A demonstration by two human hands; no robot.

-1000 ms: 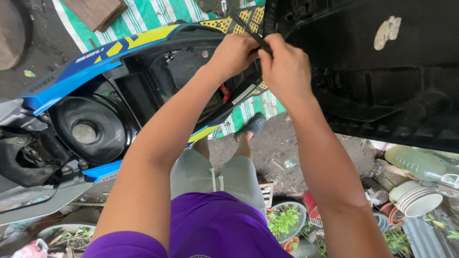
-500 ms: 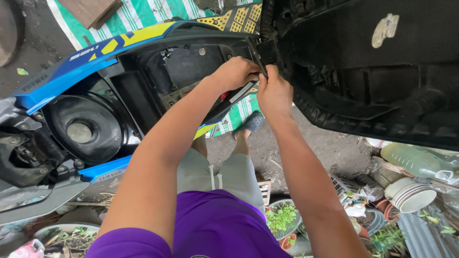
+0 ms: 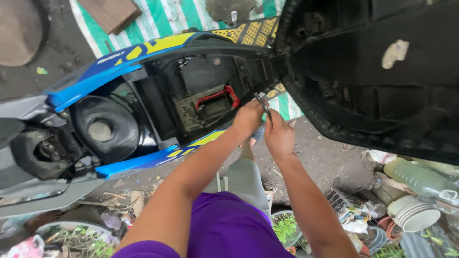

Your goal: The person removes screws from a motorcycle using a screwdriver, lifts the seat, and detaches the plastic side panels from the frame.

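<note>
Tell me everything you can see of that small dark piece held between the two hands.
The small dark piece is thin, elongated and blackish-grey, possibly metal or plastic; its exact kind is too small to tell. It sticks up at a slant between the left hand and the right hand, pinched by fingertips of both. It sits just outside the scooter's open underseat compartment, near the hinge of the raised black seat.

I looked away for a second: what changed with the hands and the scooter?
Both hands drew back from the seat hinge toward the body. The left hand and right hand now pinch a small dark metal tool between them, clear of the open compartment. The raised seat and scooter body stayed put.
</note>
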